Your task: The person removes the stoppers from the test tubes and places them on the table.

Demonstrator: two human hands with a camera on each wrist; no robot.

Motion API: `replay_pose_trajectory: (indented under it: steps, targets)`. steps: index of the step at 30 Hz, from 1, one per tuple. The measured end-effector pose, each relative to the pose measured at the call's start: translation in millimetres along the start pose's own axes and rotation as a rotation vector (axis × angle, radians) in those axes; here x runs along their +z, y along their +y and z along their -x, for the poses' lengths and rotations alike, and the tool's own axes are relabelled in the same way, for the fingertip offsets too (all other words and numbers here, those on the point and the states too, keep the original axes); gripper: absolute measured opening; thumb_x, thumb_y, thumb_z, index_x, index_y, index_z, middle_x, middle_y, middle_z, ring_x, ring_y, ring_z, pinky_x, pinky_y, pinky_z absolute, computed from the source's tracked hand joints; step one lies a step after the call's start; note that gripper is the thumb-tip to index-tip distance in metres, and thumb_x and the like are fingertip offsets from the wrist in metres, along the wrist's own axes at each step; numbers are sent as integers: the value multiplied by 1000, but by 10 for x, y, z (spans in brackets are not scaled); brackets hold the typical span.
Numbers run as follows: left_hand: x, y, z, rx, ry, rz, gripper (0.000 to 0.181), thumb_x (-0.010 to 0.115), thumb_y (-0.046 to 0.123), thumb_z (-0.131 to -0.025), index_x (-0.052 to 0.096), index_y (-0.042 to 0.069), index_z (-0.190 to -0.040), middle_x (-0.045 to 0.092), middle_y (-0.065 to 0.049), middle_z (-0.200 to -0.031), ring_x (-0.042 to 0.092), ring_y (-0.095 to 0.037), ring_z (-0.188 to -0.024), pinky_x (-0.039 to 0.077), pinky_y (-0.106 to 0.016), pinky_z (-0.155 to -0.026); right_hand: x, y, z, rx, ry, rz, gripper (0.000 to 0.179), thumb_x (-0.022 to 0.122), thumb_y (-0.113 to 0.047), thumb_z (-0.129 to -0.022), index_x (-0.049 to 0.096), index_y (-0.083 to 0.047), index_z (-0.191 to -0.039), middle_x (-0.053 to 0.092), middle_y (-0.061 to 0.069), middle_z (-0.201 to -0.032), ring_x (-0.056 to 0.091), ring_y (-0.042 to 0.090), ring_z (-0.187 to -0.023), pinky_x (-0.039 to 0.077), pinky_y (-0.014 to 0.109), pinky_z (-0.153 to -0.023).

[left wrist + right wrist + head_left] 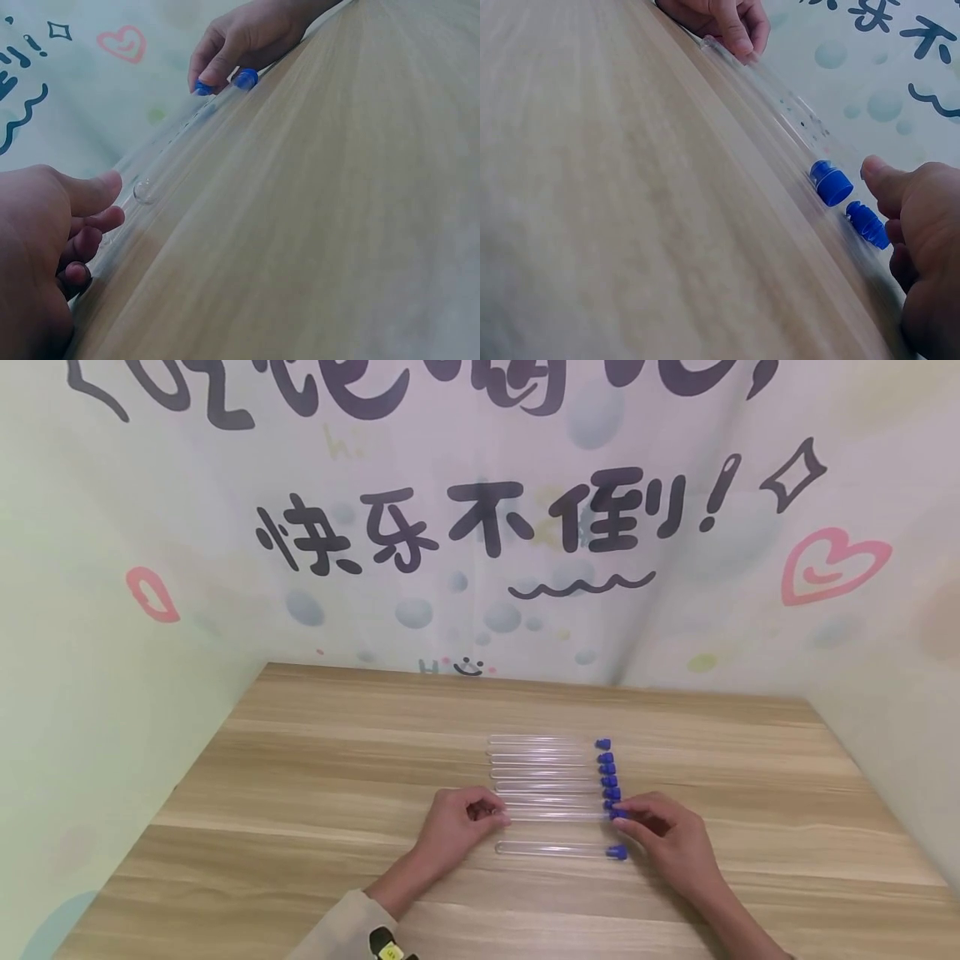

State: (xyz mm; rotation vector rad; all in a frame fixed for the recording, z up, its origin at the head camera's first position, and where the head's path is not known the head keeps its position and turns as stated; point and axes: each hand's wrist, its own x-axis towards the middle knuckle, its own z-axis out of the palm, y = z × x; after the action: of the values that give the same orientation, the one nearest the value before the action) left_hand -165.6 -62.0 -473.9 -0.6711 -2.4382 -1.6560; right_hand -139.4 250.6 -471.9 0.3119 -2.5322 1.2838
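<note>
Clear test tubes (543, 774) lie side by side in a column on the table, a blue cap (607, 769) at the right end of each. My left hand (461, 818) pinches the rounded left end of one test tube (555, 817) between thumb and fingers. At its other end my right hand (671, 839) pinches a blue cap (202, 88); how firmly that cap sits on the tube cannot be told. Nearer to me lies a separate test tube (555, 849) with its own blue cap (831, 184). Another blue cap (866, 223) shows beside the right fingers in the right wrist view.
The wood-grain table (300, 793) runs back to a white printed cloth (450, 610) with dark lettering and pink hearts. A pale wall (97, 693) borders the left side. A dark device with a yellow label (390, 950) sits by the left sleeve (341, 931).
</note>
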Motion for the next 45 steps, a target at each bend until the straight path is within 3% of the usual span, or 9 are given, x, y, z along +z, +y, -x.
replay_pose_trajectory:
  steps: [16, 29, 39, 45]
  targets:
    - [9, 2, -7, -26, 20, -24, 14, 81, 14, -76, 73, 8, -86, 56, 11, -63, 46, -2, -55, 41, -20, -49, 0, -11, 0, 103, 10, 96, 24, 83, -19, -72, 72, -17, -93, 63, -9, -75, 56, 8, -64, 46, 22, -56]
    - [50, -5, -22, 26, 24, -94, 15, 82, 11, -73, 72, 8, -84, 56, 4, -70, 47, -4, -60, 42, -20, -53, -2, 18, -19, 59, -6, 73, 23, 83, -14, -71, 71, -17, -91, 62, -9, -75, 55, 8, -63, 46, 22, -54]
    - [61, 31, -30, -42, -11, -131, 15, 81, 11, -75, 72, 7, -87, 57, 4, -76, 50, -7, -65, 44, -21, -57, 6, 37, -27, 35, -1, 84, 25, 84, -9, -70, 71, -16, -91, 61, -9, -77, 54, 8, -63, 46, 22, -54]
    - [60, 43, -38, -43, -12, -141, 15, 81, 11, -75, 72, 7, -87, 57, 4, -76, 48, -7, -64, 43, -20, -56, 0, 28, -32, 15, -4, 77, 26, 84, -8, -70, 71, -15, -91, 61, -8, -78, 54, 8, -63, 47, 22, -54]
